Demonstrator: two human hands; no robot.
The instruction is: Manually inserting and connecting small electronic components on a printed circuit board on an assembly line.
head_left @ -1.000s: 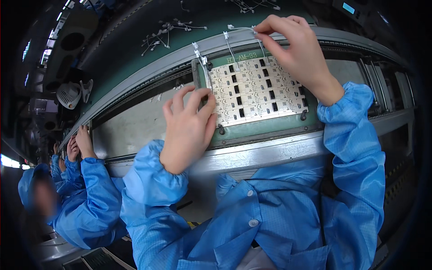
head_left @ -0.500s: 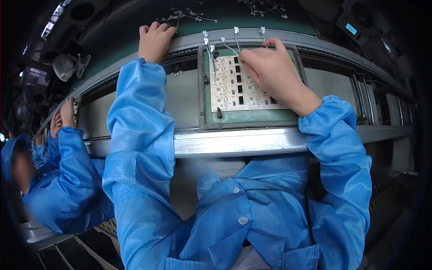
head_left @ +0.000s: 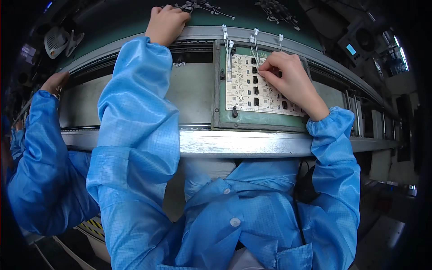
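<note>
A white panel of small circuit boards (head_left: 243, 92), dotted with black parts, lies on a green fixture plate (head_left: 270, 121) in a grey frame. My right hand (head_left: 290, 78) is over the panel's upper part, thumb and forefinger pinched on a thin white wire lead whose end they cover. Other leads with white connectors (head_left: 231, 44) run from the panel over the far rail. My left hand (head_left: 167, 26) reaches past the far rail with curled fingers, beside a pile of white wire leads (head_left: 200, 6). Its fingertips are hidden, so what they hold is unclear.
A metal rail (head_left: 234, 143) runs along the near side of the line. Another wire pile (head_left: 279, 15) lies on the green surface (head_left: 243, 20) beyond. Small connectors (head_left: 179, 64) lie left of the frame. A co-worker's hand (head_left: 55, 83) is at the far left.
The view has shifted, so the fixture stands further right. My right hand has moved down the panel, nearer me. My left hand stays by the wire pile. The co-worker's arm has moved.
</note>
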